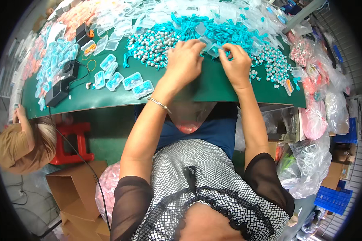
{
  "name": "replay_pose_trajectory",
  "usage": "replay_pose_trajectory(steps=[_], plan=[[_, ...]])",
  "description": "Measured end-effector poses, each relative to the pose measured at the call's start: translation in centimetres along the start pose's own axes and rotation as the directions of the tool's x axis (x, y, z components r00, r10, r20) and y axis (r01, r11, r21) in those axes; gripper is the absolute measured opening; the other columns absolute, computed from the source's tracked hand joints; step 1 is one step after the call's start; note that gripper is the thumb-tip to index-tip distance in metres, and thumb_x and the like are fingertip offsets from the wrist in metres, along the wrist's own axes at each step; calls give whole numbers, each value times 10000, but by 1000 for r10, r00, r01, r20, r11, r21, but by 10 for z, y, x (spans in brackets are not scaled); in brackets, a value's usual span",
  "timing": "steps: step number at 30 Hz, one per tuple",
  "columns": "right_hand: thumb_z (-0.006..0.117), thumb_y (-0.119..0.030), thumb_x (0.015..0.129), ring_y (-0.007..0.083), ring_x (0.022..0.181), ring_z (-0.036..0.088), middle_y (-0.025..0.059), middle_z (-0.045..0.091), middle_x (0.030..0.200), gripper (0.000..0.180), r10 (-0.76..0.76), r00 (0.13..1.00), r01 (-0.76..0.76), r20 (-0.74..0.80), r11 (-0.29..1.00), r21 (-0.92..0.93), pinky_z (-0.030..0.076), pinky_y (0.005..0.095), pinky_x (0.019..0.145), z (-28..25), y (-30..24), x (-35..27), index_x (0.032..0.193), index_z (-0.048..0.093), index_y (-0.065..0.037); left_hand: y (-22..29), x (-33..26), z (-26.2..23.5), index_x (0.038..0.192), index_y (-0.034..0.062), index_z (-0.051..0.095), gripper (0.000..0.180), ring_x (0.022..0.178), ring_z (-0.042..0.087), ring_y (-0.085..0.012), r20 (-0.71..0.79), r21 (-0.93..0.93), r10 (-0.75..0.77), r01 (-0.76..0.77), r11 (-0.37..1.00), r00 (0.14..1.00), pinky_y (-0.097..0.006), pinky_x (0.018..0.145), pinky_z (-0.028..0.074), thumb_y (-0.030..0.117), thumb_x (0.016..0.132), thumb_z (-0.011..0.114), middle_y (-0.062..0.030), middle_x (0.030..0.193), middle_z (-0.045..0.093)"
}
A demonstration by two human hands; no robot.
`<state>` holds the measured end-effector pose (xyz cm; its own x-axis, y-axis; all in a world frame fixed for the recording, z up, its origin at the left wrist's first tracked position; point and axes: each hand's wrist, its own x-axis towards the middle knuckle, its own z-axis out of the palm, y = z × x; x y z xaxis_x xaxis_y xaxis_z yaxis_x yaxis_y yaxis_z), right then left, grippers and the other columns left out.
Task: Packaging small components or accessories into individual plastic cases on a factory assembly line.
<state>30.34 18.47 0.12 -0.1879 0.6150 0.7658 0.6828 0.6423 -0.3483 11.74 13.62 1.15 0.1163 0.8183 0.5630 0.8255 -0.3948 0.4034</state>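
Over the green table, my left hand [185, 60] has its fingers bent and closed at the left side of a small clear plastic case [213, 51] with teal in it. My right hand [236, 66] pinches at the case's right side with thumb and forefinger. Just beyond both hands lies a heap of teal cords [195, 27]. Beside my left hand spreads a pile of small grey-and-teal bead-like pieces [151, 46]; a similar pile [273, 64] lies right of my right hand. Several closed cases with coiled teal cord [142, 88] rest to the left.
Clear empty cases [120, 18] and plastic bags cover the table's far side. Black boxes [57, 93] with a cable stand left. Filled bags [314, 120] hang at the right edge. A person [26, 140] and a red stool [73, 142] are at the lower left.
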Motion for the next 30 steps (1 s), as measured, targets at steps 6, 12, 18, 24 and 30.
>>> replay_pose_trajectory(steps=[6,12,18,24,30], plan=[[728,-71,762,205,585,574,42,646,754,128,145,980,-138,-134,989,61,476,354,557,-22,-4,-18,876,670,-74,-9,-1,-4,1011,181,738,191,986,600,-290,142,193,-71,43,980,987,-466,823,446,139,829,700,-39,1004,654],[675,-80,749,300,584,633,77,606,628,230,421,896,-415,139,907,-74,492,434,561,-39,-28,-53,971,618,-71,-13,29,34,802,155,742,126,910,632,-275,62,296,24,-42,954,998,-452,771,438,100,747,644,-61,884,670],[681,-115,779,315,525,629,77,599,550,218,408,882,-390,234,913,-123,489,452,539,-42,-45,-63,980,605,-76,-14,26,35,762,139,667,77,825,632,-271,7,381,153,-144,913,988,-430,695,439,142,808,606,-54,797,626],[708,-99,802,259,618,624,55,629,667,49,274,951,-266,144,961,-71,467,403,582,-66,-2,-50,840,678,-104,16,-24,12,760,119,631,62,778,626,-273,73,324,120,-137,936,990,-427,654,408,144,816,635,-62,772,611],[748,-189,784,223,884,609,18,641,854,93,142,953,-34,268,928,-371,389,415,787,-59,26,-40,853,709,-141,14,-35,6,798,117,621,54,781,640,-254,161,285,18,-64,956,987,-425,677,394,143,798,668,-55,787,635]])
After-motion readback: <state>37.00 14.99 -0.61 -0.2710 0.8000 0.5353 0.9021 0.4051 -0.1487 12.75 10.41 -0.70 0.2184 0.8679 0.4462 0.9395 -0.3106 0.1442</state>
